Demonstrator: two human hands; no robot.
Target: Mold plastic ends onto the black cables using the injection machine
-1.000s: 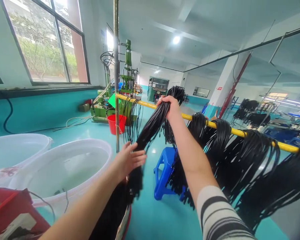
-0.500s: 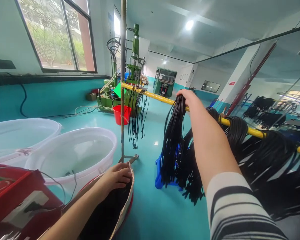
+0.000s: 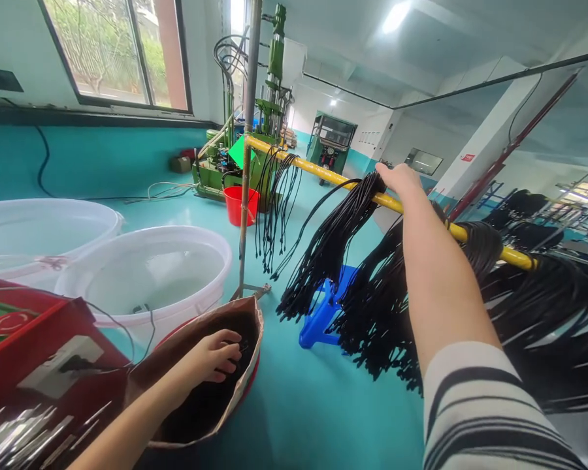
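Note:
My right hand [image 3: 402, 181] reaches up to the yellow rail [image 3: 318, 171] and rests on top of a bundle of black cables [image 3: 333, 241] draped over it; the bundle swings out to the left. My left hand [image 3: 214, 356] is down inside a brown paper-lined bag [image 3: 247, 320], its fingers curled among black cables [image 3: 196, 408] lying in it. Whether it grips any is hidden.
More black cable bundles [image 3: 534, 307] hang along the rail to the right. A thin group of cables [image 3: 274, 202] hangs by the metal pole [image 3: 247, 150]. Two white tubs [image 3: 149, 274] stand left, a red box [image 3: 34, 346] near me, a blue stool [image 3: 326, 310] and red bucket [image 3: 238, 203] beyond.
The right hand laid the cable bundle over the yellow rail and the bundle now swings left. The left hand dropped from the bundle into the bag.

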